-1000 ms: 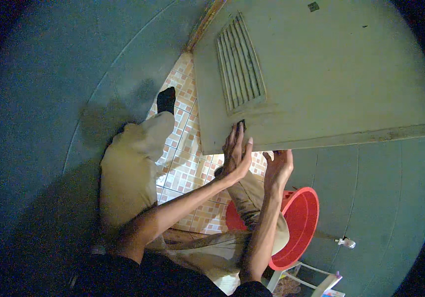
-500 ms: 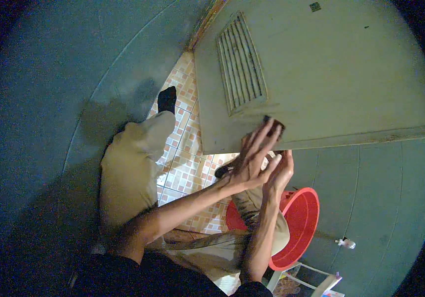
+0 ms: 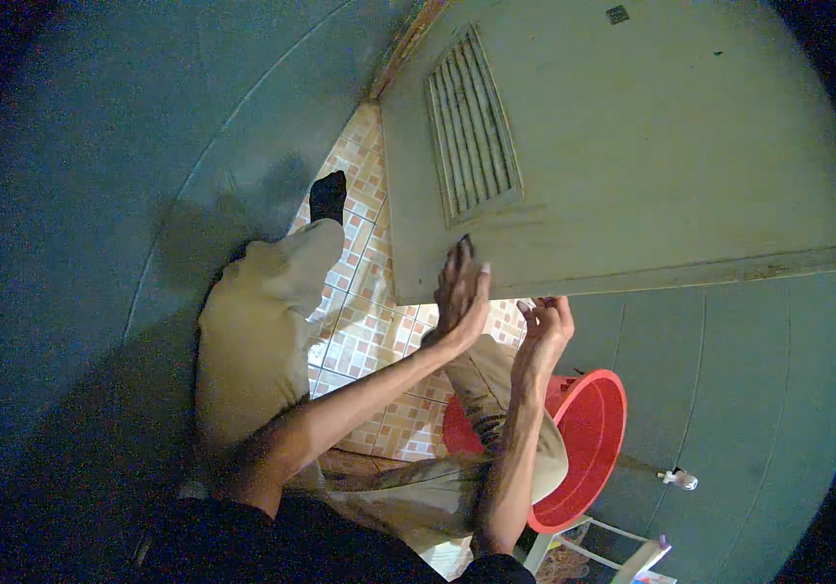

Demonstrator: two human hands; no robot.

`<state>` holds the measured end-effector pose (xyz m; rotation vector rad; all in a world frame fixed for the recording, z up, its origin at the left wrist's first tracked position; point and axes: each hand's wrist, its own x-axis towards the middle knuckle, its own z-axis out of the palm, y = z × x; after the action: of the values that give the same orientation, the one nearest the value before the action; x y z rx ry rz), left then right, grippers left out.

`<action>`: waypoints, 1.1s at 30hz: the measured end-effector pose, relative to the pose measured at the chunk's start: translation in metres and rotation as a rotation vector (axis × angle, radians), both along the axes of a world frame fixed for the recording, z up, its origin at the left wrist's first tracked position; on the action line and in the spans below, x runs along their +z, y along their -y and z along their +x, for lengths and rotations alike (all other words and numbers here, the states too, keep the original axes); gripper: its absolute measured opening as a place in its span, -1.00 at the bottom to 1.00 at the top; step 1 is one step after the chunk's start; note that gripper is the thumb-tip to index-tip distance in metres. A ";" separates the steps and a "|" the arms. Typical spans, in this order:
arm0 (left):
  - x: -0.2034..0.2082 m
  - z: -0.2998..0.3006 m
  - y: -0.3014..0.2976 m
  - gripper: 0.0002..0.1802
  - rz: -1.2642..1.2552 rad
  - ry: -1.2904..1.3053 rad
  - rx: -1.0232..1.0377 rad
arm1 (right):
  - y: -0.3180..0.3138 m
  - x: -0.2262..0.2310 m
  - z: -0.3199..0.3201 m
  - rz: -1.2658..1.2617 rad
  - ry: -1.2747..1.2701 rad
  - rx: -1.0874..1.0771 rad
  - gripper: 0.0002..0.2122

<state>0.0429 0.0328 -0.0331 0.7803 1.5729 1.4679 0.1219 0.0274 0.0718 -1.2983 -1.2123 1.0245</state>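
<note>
**Left hand (image 3: pixel 463 292) swung back leftward across the door (image 3: pixel 652 165)**

At the left of the frame, a green wall (image 3: pixel 87 224) stood behind a bent leg in tan trousers (image 3: pixel 253 350), and the foot in a black sock (image 3: pixel 327 198) rested on the tiled floor (image 3: pixel 369 326); none of this had shifted.

The change lay at the centre. Half a second earlier the left hand had reached farther right, close by the other one; now it was back near the door's lower left corner, below the louvred vent (image 3: pixel 473 127), and the two hands stood apart again. Its fingers (image 3: pixel 452 273) were blurred, fairly straight, the thumb held away from them. A small dark pad (image 3: pixel 465 239) showed at their tips, against the door; whether they gripped it or only pressed it, I could not tell. The return suggested a repeated rubbing stroke, over much the same strip below the vent.

Just right of centre, the right hand (image 3: pixel 545 326) had barely moved. Its fingers were bent at the door's edge, the thumb apart; the tips were too hidden to show how firm any hold was.

Farther right, a red basin (image 3: pixel 605 438), a whitish plastic frame (image 3: pixel 640 562) and a small tap (image 3: pixel 679 478) stayed put at lower right.
</note>
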 end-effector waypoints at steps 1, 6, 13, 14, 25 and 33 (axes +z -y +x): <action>0.015 0.005 0.004 -0.26 0.127 -0.027 -0.001 | 0.001 0.002 0.000 0.001 0.006 -0.008 -0.83; 0.084 -0.012 0.023 -0.26 0.566 -0.244 -0.066 | -0.004 0.002 0.019 -0.003 0.174 0.008 -0.87; 0.041 -0.016 0.019 -0.34 0.469 -0.234 0.021 | -0.001 -0.001 0.005 0.021 -0.055 -0.046 -0.87; 0.028 -0.018 0.018 -0.34 0.466 -0.238 0.024 | -0.001 -0.002 0.001 0.023 -0.083 -0.053 -0.86; -0.052 -0.012 -0.006 -0.28 -0.017 -0.069 0.016 | -0.001 -0.006 -0.003 0.012 -0.051 -0.026 -0.80; 0.063 -0.021 0.023 -0.17 0.523 -0.253 -0.126 | -0.002 -0.002 0.011 0.043 0.109 0.035 -0.78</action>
<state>0.0220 0.0098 0.0295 1.3853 1.2914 1.7616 0.1325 0.0291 0.0703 -1.3176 -1.3368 0.9573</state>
